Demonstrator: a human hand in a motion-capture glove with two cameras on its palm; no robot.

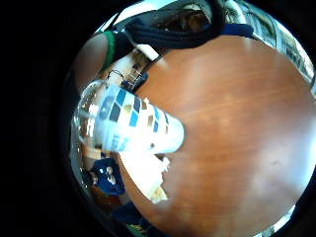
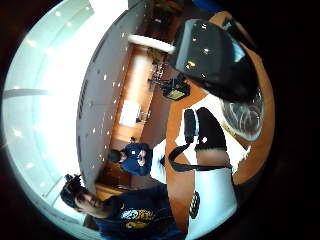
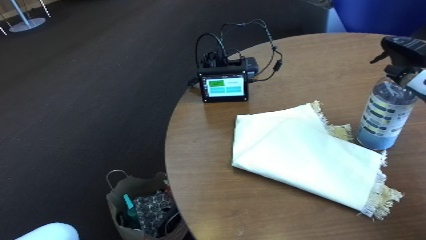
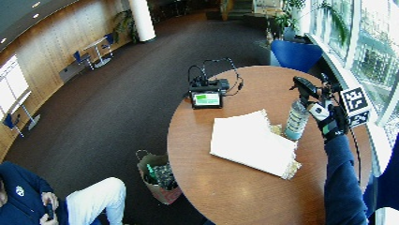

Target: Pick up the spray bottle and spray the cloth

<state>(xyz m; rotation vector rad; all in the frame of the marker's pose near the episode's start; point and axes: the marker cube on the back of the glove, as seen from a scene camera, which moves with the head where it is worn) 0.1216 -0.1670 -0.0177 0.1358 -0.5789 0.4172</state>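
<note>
We note the gloved right hand point(image 4: 328, 123) beside the clear, black-triggered spray bottle point(image 3: 385, 112); grip indeterminate. We advise aiming at the folded cream cloth point(image 3: 299, 152) mid-tabletop.

The person wears a dark blue long sleeve point(image 4: 342, 183). The right hand point(image 4: 328, 123) has a black glove with a white plastic part and black straps.

Probably office lobby: wood-panelled wall point(image 4: 59, 44), large windows point(image 4: 368, 42), blue chairs point(image 4: 298, 52), white column point(image 4: 142, 19).
</note>
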